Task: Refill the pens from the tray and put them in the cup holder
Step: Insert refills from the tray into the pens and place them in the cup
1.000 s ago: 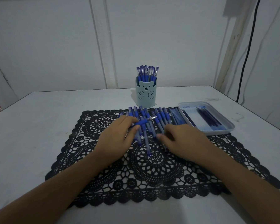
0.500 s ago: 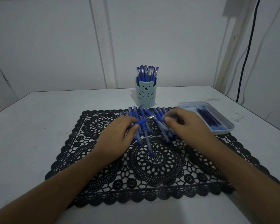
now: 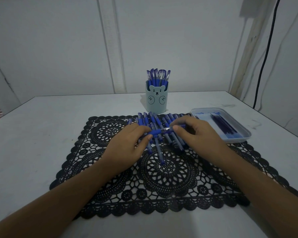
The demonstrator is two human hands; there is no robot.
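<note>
1. Head view: the right hand (image 3: pixel 196 134) has left the loose pens (image 3: pixel 155 120) it was reaching over half a second ago. It has come across to the blue pen (image 3: pixel 157 131), which the left hand (image 3: pixel 127 145) has kept hold of all along, crosswise just above the pile
2. Grip: the left fingers and thumb are curled round the pen's blue grip section. The right thumb and forefinger appear to pinch its silver tip end, so both hands are closed on the same pen
3. Meaning: I judge that the tip is about to be twisted off to open this pen for refilling. Neither hand holds a refill yet; the refills (image 3: pixel 224 125) lie in the tray (image 3: pixel 246 134), at the right edge of the lace mat (image 3: pixel 170 177)
4. Counts:
   - One cup holder (image 3: pixel 156 102), on the table (image 3: pixel 41 134) just behind the mat
   - About seven stored pens (image 3: pixel 157 76) standing upright in the cup holder
   - One tray, with perhaps five dark refills, too blurred to be sure
   - Roughly a dozen loose pens on the mat, overlapping too much for an exact count
   - One pen in hand
</note>
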